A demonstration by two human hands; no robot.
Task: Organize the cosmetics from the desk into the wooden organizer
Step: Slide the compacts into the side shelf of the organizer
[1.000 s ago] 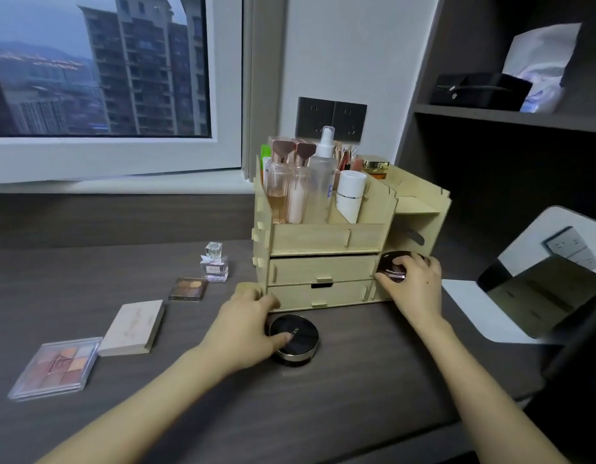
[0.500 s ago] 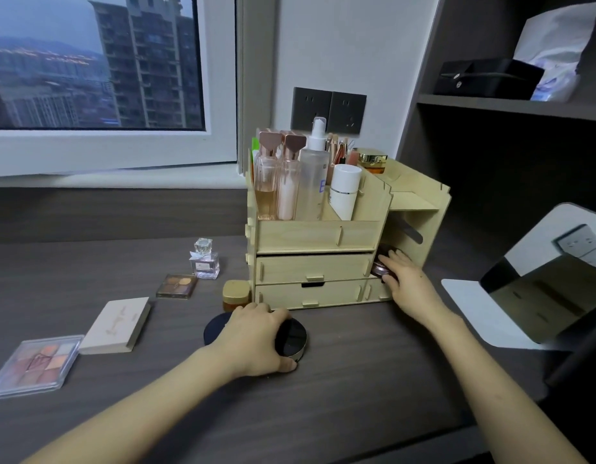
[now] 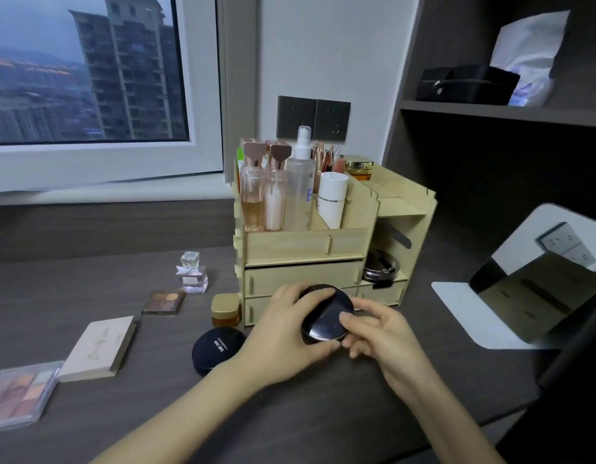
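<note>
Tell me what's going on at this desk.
A person is sorting cosmetics into the wooden organizer. The left hand grips a round black compact, lifted in front of the drawers, while the right hand pinches its edge. A dark compact sits in the organizer's right side compartment. A second black compact, a gold-lidded jar, a perfume bottle, a small eyeshadow palette, a beige palette and a clear palette lie on the desk.

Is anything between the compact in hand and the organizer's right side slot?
Nothing visible lies between them. The compact, gripped by the left hand and pinched by the right hand, sits just in front of the organizer. But the side slot already holds another compact, so room there may be tight.
</note>
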